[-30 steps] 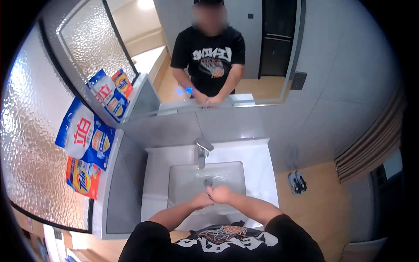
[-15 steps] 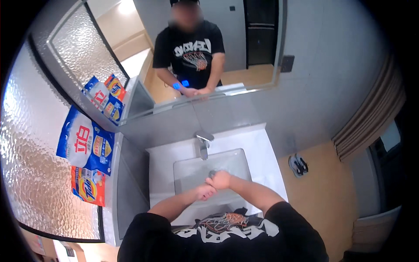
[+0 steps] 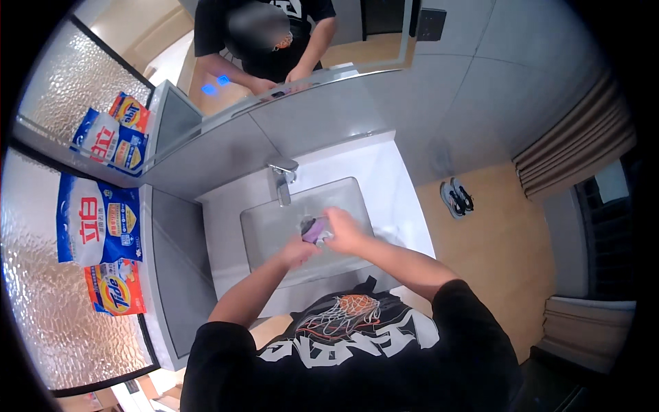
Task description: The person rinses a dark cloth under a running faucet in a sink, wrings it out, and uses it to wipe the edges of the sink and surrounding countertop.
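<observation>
purple cloth (image 3: pixel 315 229), small & bunched up, is btwn both hands, held up over the sink (image 3: pixel 263 237). can't tell its exact kind, too small & partly covered. right hand (image 3: pixel 344 232) clasps the upper right end, fingers curled round it, w/ a pale bit showing by the fingers. left hand (image 3: pixel 298 253) is closed on the lower left end, its fingertips mostly hidden. hands are nr each other, just the cloth btwn them. a dark patch shows at the cloth's upper left; can't tell if that's part of it or the drain behind.

sink is a pale rectangle w/ rounded corners, set in a white counter (image 3: pixel 226 218). chrome tap (image 3: pixel 282 181) stands at the back edge, beyond the hands & a bit to the left. grey wall tiles behind, w/ a big mirror (image 3: pixel 347 51) above showing the person's arms, black shirt & 2 small blue lights nr one forearm.

on the left, a blue & white bag (image 3: pixel 86 220) stands on a ledge (image 3: pixel 159 302), w/ a smaller orange bag (image 3: pixel 115 288) just beside it, nearer the person. both show again in the mirror. bumpy glass panel (image 3: pixel 41 309) behind them.

over to the right, a pair of shoes (image 3: pixel 456 198) is on the tan floor (image 3: pixel 480 275), w/ a brown striped curtain (image 3: pixel 570 154) farther right. person's black shirt (image 3: pixel 384 374) has a white & orange print, fills the bottom.
</observation>
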Motion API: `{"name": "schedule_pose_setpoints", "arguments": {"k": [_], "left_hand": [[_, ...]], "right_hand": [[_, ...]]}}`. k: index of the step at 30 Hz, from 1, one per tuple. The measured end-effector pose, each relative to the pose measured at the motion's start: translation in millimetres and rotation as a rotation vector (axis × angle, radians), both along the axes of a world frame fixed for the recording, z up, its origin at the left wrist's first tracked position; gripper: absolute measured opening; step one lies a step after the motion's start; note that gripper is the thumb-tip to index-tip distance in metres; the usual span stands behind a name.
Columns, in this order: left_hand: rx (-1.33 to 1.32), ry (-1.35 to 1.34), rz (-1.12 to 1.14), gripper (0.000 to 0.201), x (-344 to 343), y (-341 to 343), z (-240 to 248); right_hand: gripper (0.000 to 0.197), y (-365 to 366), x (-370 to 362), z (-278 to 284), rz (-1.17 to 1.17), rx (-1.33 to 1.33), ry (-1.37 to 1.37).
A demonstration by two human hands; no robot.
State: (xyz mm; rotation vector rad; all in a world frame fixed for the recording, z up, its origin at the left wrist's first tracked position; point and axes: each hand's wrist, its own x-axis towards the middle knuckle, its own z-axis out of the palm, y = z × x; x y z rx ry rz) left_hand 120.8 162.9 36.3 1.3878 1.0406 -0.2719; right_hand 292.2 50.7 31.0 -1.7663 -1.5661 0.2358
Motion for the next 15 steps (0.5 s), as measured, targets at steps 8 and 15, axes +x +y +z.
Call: {"name": "schedule_pose_setpoints", "arguments": {"k": [8, 15], "left_hand": [[0.051, -0.259, -0.082, 0.027, 78, -36, -7], [0.119, -0.223, 0.069, 0.088, 106, -42, -28]], "right_hand": [[0.029, -11, 22, -60, -0.209, -0.198, 1.078], [0.035, 40, 158, -16, -0.767, -0.047, 1.158]]}}
